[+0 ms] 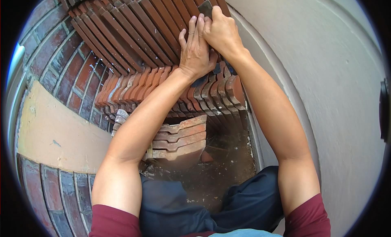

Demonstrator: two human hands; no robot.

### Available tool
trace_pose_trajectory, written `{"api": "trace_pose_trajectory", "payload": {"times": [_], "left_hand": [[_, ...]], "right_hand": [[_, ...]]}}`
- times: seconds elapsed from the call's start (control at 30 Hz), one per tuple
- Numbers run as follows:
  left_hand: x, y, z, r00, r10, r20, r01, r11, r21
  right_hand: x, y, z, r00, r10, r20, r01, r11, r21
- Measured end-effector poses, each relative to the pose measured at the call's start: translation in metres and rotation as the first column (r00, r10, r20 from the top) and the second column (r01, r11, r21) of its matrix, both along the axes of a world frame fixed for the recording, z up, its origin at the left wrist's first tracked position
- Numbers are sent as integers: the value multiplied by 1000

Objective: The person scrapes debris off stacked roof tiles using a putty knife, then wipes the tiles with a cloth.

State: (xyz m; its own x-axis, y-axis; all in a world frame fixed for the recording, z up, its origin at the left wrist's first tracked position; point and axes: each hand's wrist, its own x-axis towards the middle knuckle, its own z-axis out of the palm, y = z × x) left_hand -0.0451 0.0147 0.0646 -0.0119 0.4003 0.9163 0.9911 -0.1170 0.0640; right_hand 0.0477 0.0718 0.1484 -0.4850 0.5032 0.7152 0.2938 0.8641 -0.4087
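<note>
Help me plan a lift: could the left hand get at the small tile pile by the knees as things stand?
Probably yes: nothing visible lies on the small tile pile, and the left hand rests on the brown tiles beyond it. The left forearm, crossing above one end, would need drawing back.

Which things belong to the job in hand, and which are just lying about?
Apparently in use:
upper row of brown roof tiles, under the left hand
dark flat piece in the right hand

Apparently lying about:
small tile stack
reddish fragment
lower tile row, not gripped
</note>
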Motion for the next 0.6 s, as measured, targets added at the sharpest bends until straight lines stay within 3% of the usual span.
{"api": "trace_pose_trajectory", "payload": {"times": [0.6], "left_hand": [[4, -2, -5, 1000, -8, -2, 8, 999, -52]], "right_hand": [[6, -2, -2, 994, -66, 92, 64, 998, 26]]}}
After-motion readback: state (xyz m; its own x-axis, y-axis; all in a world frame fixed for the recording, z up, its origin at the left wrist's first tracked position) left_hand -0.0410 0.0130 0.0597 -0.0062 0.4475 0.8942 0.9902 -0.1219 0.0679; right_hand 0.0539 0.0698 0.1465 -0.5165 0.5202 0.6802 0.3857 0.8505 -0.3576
